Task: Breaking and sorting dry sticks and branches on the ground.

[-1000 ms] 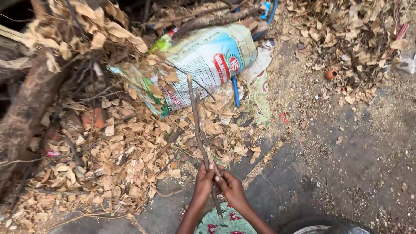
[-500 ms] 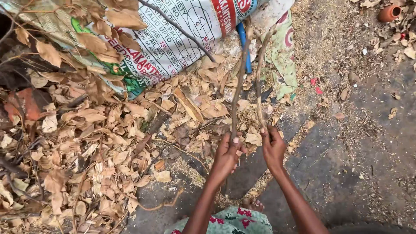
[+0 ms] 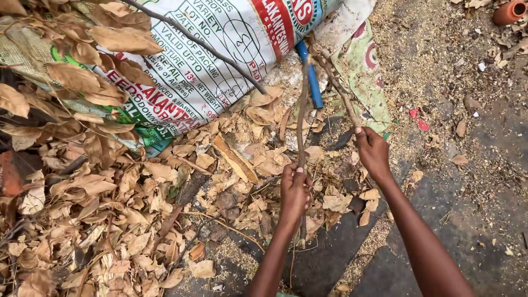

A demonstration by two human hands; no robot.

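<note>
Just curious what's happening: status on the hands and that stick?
Left hand shut on long stick. Right hand shut on thinner strip, pulled off sideways. Dry leaves and printed sack close behind.

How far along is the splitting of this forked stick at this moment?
Done: the two arms of the stick are spread wide, still joined at the top near the blue pipe. In hand: the left hand grips the straighter arm, the right hand pulls the thinner branch outward. Left: the joint is not yet broken apart.
</note>
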